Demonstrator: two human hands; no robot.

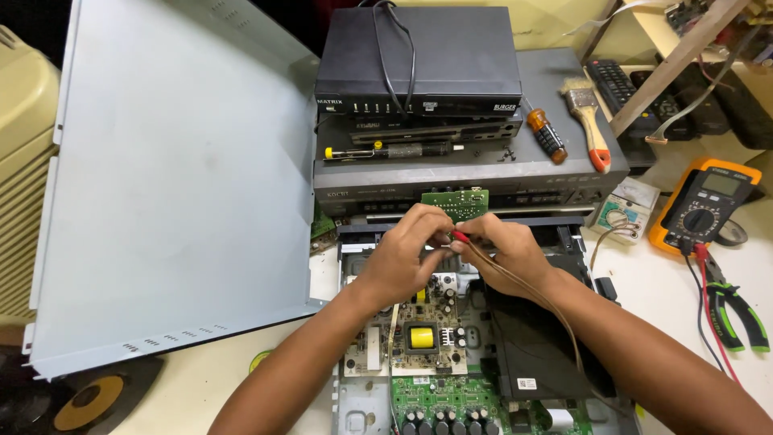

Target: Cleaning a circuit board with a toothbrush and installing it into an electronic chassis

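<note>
**Hands pinch a red probe and small board over the opened player**

Both hands meet at the centre of the frame, above the opened player [483, 338]. Left hand [403, 258] is curled, its fingers closed around the lower edge of a small green board [456, 203] that stands upright just above the knuckles. Right hand [511, 250] is also closed, pinching a red probe tip [459, 236] between thumb and fingers; the tip sits where the two hands touch. A tan wire [531, 294] runs from that pinch down over the right wrist toward the lower right of the frame.

Beneath the hands lies the player's beige power board [403, 338] with a yellow transformer [421, 337], and a green main board [443, 399] at the bottom edge. A black tray unit [531, 346] fills the chassis's right half.

Behind, at upper centre, a grey deck [483, 165] carries a black box [419, 60], a soldering tool [386, 151], a screwdriver [547, 135] and a brush [588, 121]. The grey lid [177, 177] lies across the left half of the frame on the tabletop [668, 282]. At right rest an orange multimeter [704, 205] with its leads and green-handled pliers [737, 310].
</note>
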